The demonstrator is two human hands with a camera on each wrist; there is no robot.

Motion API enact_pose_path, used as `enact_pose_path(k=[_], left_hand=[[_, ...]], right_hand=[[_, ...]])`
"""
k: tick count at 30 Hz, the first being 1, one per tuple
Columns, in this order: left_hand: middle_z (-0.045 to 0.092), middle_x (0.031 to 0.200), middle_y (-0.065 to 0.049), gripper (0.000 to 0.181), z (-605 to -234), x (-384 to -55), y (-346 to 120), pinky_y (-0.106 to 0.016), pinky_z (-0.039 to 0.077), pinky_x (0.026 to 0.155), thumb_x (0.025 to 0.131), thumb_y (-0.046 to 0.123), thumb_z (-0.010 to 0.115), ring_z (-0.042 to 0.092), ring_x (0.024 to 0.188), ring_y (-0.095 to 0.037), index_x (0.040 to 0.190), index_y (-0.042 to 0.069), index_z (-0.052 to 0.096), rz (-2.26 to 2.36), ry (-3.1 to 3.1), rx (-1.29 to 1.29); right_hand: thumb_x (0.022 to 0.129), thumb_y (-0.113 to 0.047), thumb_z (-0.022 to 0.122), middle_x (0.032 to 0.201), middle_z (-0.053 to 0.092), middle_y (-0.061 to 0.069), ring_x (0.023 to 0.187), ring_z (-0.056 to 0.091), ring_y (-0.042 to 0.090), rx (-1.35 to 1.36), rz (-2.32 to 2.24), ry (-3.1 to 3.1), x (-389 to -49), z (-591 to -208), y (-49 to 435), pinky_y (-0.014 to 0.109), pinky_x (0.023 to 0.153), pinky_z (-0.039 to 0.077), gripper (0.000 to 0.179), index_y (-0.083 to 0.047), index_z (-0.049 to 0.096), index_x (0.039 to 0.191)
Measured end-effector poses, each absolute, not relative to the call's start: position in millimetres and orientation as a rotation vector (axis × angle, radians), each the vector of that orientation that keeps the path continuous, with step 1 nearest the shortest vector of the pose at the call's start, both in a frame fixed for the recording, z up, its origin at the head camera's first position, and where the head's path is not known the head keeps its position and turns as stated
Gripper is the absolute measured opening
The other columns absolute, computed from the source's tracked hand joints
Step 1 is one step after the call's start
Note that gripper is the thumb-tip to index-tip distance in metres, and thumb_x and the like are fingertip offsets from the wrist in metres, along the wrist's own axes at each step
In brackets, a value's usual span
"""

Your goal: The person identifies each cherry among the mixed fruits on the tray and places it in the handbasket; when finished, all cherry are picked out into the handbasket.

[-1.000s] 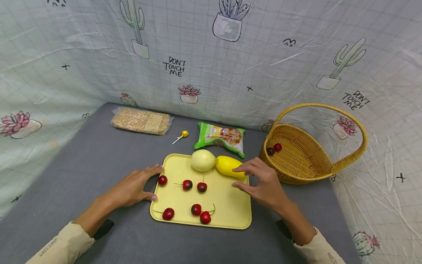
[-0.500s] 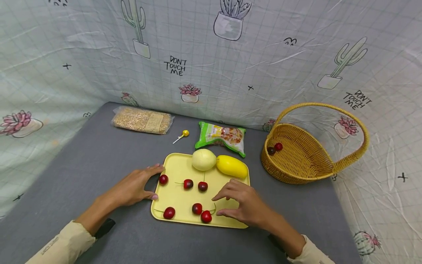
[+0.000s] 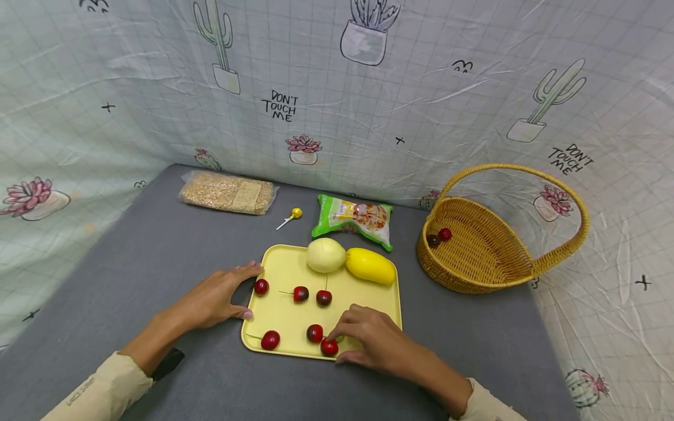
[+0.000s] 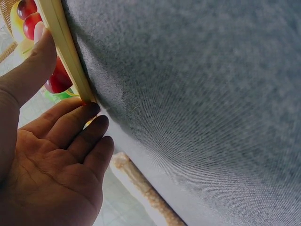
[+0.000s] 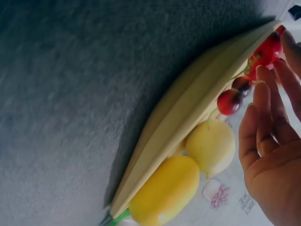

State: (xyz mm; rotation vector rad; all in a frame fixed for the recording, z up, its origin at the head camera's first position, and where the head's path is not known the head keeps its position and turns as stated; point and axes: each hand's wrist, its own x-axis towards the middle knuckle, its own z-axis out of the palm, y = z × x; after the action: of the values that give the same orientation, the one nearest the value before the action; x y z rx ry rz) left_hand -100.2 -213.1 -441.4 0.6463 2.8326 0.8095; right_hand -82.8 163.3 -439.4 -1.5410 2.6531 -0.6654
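Six glossy dark-red round cherries (image 3: 271, 340) on smooth pale-yellow rectangular tray (image 3: 363, 304) — plus one round pale-yellow fruit (image 3: 325, 255), one oblong bright-yellow fruit (image 3: 371, 266). Two similar cherries (image 3: 444, 234) inside one woven golden-brown basket (image 3: 487, 248). Left hand (image 3: 210, 298) loosely spread, touching tray's left rim, near one cherry. Right hand's (image 3: 376, 339) fingertips at frontmost cherry (image 3: 329, 348) — can't tell whether pinching. Worktop (image 3: 210, 380) grey, cloth-textured.

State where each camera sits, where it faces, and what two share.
Head: on the head, facing forward and down at the tray and basket; left hand, right hand, sleeves show.
Left wrist: on that wrist, facing the tray's edge; left hand shows.
Right wrist: on that wrist, facing cherries; right hand shows.
Head and right wrist share the oblong yellow fruit.
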Motion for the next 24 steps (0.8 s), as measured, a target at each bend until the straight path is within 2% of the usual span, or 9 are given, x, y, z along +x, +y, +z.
enact_pose_path(k=[17,24], left_hand=[[0.051,0.158,-0.03,0.088,-441,-101,-212,-0.067,0.046,0.113,0.079,0.026,0.094,0.052,0.144,-0.05,0.153,0.001,0.054,0.817,2.831,0.656],[0.052,0.158,-0.03,0.088,-441,-100,-213,-0.067,0.045,0.113,0.079,0.023,0.095,0.052,0.145,-0.05,0.154,0.001,0.054,0.815,2.833,0.662]], right_hand=[[0.085,-0.04,0.091,0.097,0.071,-0.013,0.085,0.053,0.001,-1.457,-0.578,2.702,-80,-437,161,0.013,0.073,0.044,0.031,-0.03,0.08,0.111],[0.09,-0.034,0.087,0.099,0.071,-0.011,0.089,0.059,0.004,-1.35,-0.682,2.735,-83,-424,171,0.018,0.076,0.051,0.028,-0.03,0.077,0.116]])
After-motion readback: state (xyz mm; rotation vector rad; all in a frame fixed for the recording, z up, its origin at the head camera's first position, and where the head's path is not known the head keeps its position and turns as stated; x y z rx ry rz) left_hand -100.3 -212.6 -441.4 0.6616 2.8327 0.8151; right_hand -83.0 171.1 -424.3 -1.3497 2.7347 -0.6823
